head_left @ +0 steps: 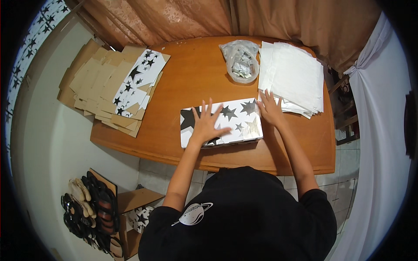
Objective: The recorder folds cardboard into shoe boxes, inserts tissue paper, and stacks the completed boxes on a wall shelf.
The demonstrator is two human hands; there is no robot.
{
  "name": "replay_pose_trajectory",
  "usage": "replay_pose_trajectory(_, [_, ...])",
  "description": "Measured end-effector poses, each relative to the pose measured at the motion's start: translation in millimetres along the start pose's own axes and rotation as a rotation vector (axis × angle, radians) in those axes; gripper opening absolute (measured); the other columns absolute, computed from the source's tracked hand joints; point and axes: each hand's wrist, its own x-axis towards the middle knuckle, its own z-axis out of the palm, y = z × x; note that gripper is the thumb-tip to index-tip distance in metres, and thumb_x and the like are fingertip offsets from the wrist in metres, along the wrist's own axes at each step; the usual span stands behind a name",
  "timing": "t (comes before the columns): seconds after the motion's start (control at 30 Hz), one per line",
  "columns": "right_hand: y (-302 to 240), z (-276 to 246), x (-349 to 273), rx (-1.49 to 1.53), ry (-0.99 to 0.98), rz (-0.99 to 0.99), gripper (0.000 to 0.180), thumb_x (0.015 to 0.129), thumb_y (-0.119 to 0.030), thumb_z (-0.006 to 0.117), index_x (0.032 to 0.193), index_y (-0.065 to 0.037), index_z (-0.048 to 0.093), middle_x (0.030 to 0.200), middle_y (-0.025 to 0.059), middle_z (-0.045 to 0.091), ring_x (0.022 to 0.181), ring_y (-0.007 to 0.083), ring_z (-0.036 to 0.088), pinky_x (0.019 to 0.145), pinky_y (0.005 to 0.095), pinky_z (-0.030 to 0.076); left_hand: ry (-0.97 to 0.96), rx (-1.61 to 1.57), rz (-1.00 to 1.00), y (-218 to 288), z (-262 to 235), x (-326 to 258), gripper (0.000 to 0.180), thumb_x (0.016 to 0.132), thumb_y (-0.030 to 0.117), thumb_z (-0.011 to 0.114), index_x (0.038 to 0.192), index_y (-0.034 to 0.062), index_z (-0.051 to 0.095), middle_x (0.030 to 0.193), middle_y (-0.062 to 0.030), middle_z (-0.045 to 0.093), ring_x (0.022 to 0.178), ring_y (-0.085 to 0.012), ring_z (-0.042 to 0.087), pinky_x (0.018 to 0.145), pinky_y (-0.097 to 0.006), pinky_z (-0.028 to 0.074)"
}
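A closed white shoebox (233, 138) printed with black and grey stars lies near the front edge of the wooden table. My left hand (208, 125) rests flat on its lid, fingers spread. At the box's right end is my right hand (271, 111), its fingers stretched out and the thumb close to the box's corner. The fingertips of that hand reach toward a stack of white paper sheets (292, 78). Neither hand grips anything. Beyond the box stands a clear plastic bag (242, 65) with small silvery packets inside.
Flattened brown cardboard pieces (93, 82) are piled at the table's left, some star-printed sheets (130, 89) among them. Several sandals and shoes (93, 209) sit on a rack at the lower left. A brown curtain (183, 19) hangs behind the table (191, 65), a white one (376, 108) at the right.
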Motion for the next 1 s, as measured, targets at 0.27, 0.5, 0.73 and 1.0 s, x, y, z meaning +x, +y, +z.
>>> replay_pose_trajectory(0.27, [5.8, 38.6, -100.8, 0.997, -0.067, -0.136, 0.047, 0.096, -0.028, 0.031, 0.131, 0.004, 0.036, 0.135, 0.0180, 0.039, 0.127, 0.0265, 0.034, 0.105, 0.0302, 0.022, -0.182, 0.021, 0.404, 53.4, 2.6, 41.7, 0.125, 0.034, 0.083, 0.061, 0.140, 0.0299, 0.022, 0.138, -0.0372, 0.009, 0.131, -0.0484, 0.005, 0.097, -0.068, 0.000])
replay_pose_trajectory(0.5, [17.5, 34.0, -128.2, 0.965, -0.141, -0.105, 0.055, 0.083, -0.001, 0.041, 0.136, -0.009, 0.033, 0.133, 0.0218, 0.039, 0.126, 0.0309, 0.036, 0.102, 0.0341, 0.027, -0.191, -0.043, 0.505, 70.8, 5.2, 61.4, 0.135, 0.036, 0.076, 0.067, 0.142, 0.0147, 0.011, 0.132, -0.0413, 0.018, 0.126, -0.0520, 0.016, 0.096, -0.068, 0.003])
replay_pose_trajectory(0.73, [0.8, -14.5, -77.5, 0.518, 0.178, -0.515, 0.075, 0.068, 0.008, 0.048, 0.138, -0.014, 0.029, 0.145, 0.0136, 0.019, 0.130, 0.0363, 0.025, 0.102, 0.0478, 0.027, -0.052, -0.158, 0.629, 70.6, -42.1, 28.6, 0.140, 0.036, 0.071, 0.070, 0.142, 0.0068, 0.004, 0.132, -0.0380, 0.019, 0.126, -0.0502, 0.019, 0.096, -0.068, 0.004])
replay_pose_trajectory(1.0, [-105.9, -64.2, -47.7, 0.215, 0.030, -0.839, 0.073, 0.072, 0.006, 0.056, 0.133, -0.028, 0.036, 0.147, 0.0111, 0.013, 0.133, 0.0359, 0.018, 0.104, 0.0519, 0.022, 0.161, -0.252, 0.564, 19.1, -123.5, -62.2, 0.144, 0.035, 0.074, 0.067, 0.141, 0.0039, 0.001, 0.134, -0.0388, 0.015, 0.125, -0.0525, 0.017, 0.099, -0.065, 0.004])
